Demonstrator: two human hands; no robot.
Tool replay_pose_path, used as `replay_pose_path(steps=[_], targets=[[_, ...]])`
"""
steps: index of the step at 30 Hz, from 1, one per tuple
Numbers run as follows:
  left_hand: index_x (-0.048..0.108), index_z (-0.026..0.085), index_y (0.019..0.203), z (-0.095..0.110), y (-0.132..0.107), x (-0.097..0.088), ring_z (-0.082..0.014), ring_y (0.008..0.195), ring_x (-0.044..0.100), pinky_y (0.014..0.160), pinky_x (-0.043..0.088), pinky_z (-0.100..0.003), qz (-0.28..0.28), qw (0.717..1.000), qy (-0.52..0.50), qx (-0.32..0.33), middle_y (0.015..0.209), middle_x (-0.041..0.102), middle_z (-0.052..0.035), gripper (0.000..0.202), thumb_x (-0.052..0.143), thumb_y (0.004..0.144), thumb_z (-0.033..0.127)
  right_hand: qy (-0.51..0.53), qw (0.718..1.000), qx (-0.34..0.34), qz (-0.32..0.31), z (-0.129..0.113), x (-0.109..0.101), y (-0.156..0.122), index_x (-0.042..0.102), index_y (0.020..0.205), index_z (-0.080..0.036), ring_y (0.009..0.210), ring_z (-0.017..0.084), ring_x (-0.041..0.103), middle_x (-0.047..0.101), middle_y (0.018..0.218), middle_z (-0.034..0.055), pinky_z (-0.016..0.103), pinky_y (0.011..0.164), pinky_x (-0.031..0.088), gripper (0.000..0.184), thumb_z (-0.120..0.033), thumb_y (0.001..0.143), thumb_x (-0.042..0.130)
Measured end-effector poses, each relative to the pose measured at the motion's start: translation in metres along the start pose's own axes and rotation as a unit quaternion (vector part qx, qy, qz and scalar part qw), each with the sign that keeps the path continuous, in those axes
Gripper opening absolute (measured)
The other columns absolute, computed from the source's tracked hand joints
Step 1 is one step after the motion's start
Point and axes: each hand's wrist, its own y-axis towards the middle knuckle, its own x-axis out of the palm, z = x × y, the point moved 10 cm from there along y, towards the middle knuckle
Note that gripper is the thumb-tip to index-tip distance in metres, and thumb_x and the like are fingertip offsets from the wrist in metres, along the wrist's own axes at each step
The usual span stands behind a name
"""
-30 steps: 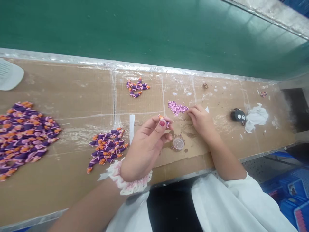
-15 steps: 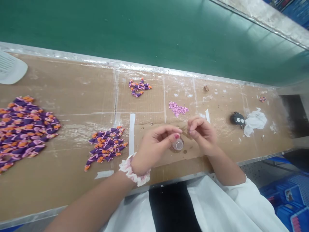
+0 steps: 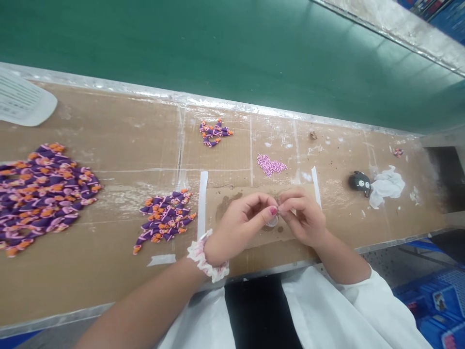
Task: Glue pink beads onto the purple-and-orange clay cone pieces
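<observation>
My left hand (image 3: 244, 219) and my right hand (image 3: 302, 216) meet fingertip to fingertip above a cardboard sheet. Both are closed in a pinch, and whatever sits between the fingertips is too small to name. Just below them a small clear cup (image 3: 272, 221) is partly hidden by my fingers. Beyond my hands lies a patch of tiny pink pieces (image 3: 271, 165). Left of my left hand is a pile of small purple, orange and pink figures (image 3: 165, 216).
A larger pile of similar figures (image 3: 43, 194) covers the far left, with a white plastic tray (image 3: 27, 104) behind it. A few more figures (image 3: 215, 132) lie at the back. To the right are a black round object with eyes (image 3: 359, 182) and a crumpled white cloth (image 3: 387, 186).
My right hand has moved left and my fingertips have come together over the cup. The whole view has shifted slightly, so the table's contents appear further right.
</observation>
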Motion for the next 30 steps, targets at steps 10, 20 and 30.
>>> replay_pose_path(steps=[10, 20, 30], targets=[[0.059, 0.017, 0.082, 0.001, -0.001, -0.001, -0.0125, 0.066, 0.058, 0.064, 0.049, -0.027, 0.021, 0.993, 0.079, 0.09, 0.081, 0.059, -0.0019, 0.014, 0.058, 0.09, 0.029, 0.018, 0.999, 0.013, 0.028, -0.006, -0.005, 0.0, 0.044, 0.078, -0.023, 0.075, 0.012, 0.062, 0.058, 0.086, 0.0003, 0.027, 0.065, 0.054, 0.027, 0.0, 0.082, 0.058], [0.063, 0.02, 0.072, 0.023, -0.005, -0.002, -0.0159, 0.068, 0.058, 0.068, 0.047, -0.028, 0.055, 0.96, 0.215, 0.173, 0.071, 0.062, -0.002, 0.017, 0.059, 0.088, 0.024, 0.01, 1.0, 0.003, 0.002, -0.011, -0.004, 0.003, 0.042, 0.076, -0.024, 0.073, 0.012, 0.059, 0.056, 0.082, -0.0003, 0.025, 0.062, 0.052, 0.027, -0.002, 0.08, 0.058], [0.069, 0.023, 0.076, 0.031, -0.011, -0.005, -0.0168, 0.077, 0.062, 0.076, 0.049, -0.028, 0.081, 0.948, 0.227, 0.207, 0.079, 0.068, -0.0034, 0.01, 0.065, 0.085, 0.021, 0.121, 0.99, 0.076, 0.01, 0.002, -0.007, 0.001, 0.042, 0.08, -0.024, 0.072, 0.012, 0.055, 0.053, 0.081, -0.0006, 0.028, 0.064, 0.048, 0.027, -0.001, 0.08, 0.056]])
